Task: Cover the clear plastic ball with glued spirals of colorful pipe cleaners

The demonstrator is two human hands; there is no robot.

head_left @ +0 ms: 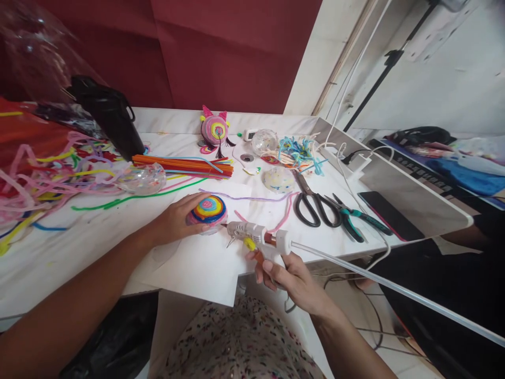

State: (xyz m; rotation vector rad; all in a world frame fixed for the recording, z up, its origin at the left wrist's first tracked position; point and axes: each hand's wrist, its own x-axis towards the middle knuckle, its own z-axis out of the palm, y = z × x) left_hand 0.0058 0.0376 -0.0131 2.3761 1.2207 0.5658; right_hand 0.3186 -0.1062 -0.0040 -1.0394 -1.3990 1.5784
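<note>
My left hand point(175, 220) is wrapped round a small ball point(208, 212) covered in spiralled coloured pipe cleaners, holding it on a white sheet of paper point(205, 263). In my right hand point(290, 279) I grip a white glue gun point(256, 237) by its handle. Its nozzle points left and sits right at the side of the ball. A long clear glue stick point(394, 287) sticks out of the gun's back toward the right.
Black scissors point(311, 202) and green pliers point(355, 218) lie right of the gun. A bundle of pipe cleaners point(185, 166), clear balls point(144, 179), a finished cat-eared ball point(215, 129), a black bag point(108, 116) and a phone point(390, 216) surround the work area. Loose pipe cleaners point(43, 179) pile at left.
</note>
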